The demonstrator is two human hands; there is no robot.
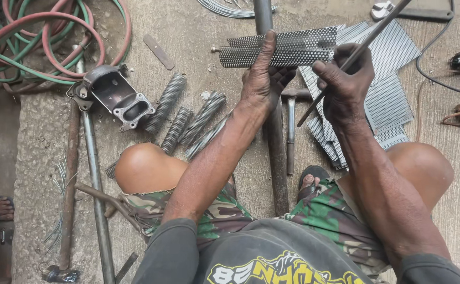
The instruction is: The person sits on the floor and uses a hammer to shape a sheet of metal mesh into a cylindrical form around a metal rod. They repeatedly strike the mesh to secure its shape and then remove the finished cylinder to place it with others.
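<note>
The fingers of the left hand (261, 79), upper centre of the frame, are wrapped around a rolled tube of perforated metal sheet (282, 48), thumb pointing up along its near side, pinning it against a dark steel pipe (274, 147) that runs from the top of the frame down between the person's knees. Just right of it, the right hand (345, 79) is clenched around a thin metal rod (364, 44), which slants up toward the upper right corner, its lower end poking out below the fist. The step in hand looks like shaping or closing the mesh tube over the pipe; the seam seems not yet fastened. The next move would likely call for a firm left grip so the tube does not spring open while the rod works along its edge. A hammer (291, 131) lies beside the pipe. Flat perforated sheets (393, 100) are stacked at right, finished mesh tubes (188, 118) at centre left, near a cast metal housing (115, 95). Coiled hoses (46, 37) fill the upper left.
</note>
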